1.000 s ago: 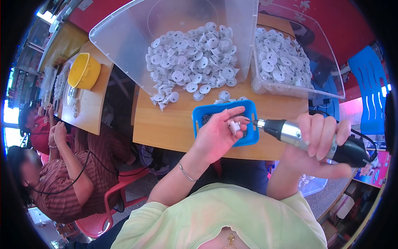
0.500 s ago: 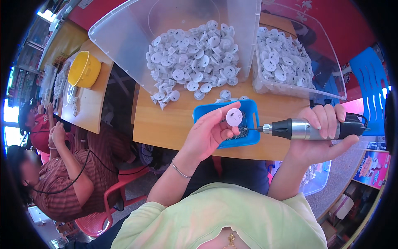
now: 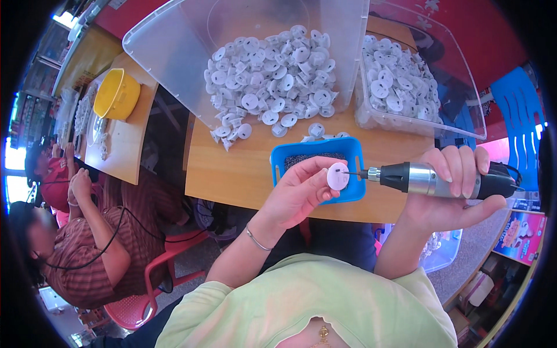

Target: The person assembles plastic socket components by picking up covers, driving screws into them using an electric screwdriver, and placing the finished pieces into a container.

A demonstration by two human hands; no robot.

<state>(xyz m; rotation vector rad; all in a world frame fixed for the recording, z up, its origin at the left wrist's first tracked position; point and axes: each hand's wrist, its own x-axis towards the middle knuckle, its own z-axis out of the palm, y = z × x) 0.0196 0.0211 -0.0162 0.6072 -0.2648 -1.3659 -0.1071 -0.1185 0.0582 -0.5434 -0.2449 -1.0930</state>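
Between the fingers of my left hand [image 3: 299, 194] is a round white plastic piece [image 3: 337, 176], its flat face turned to the right. My right hand [image 3: 449, 180] is wrapped round an electric screwdriver [image 3: 420, 178] with a silver and black body, held level and pointing left. The thin bit of the screwdriver reaches the face of the white piece; whether a screw sits on its tip is too small to tell. Below both hands stands a blue basket [image 3: 278, 152] with many small dark metal screws [image 3: 310, 157], partly hidden by my left hand.
A heap of white plastic pieces [image 3: 267, 81] spills from a tipped clear bin [image 3: 174, 40] onto the wooden table [image 3: 226, 180]. Another clear box [image 3: 400, 120] of them stands at the right. To the left, a co-worker [image 3: 87, 249] sits by a table with a yellow basket [image 3: 117, 94].
My left hand has turned the white piece and brought it right, against the bit. The screwdriver has stayed nearly in place, with its tip slightly higher.
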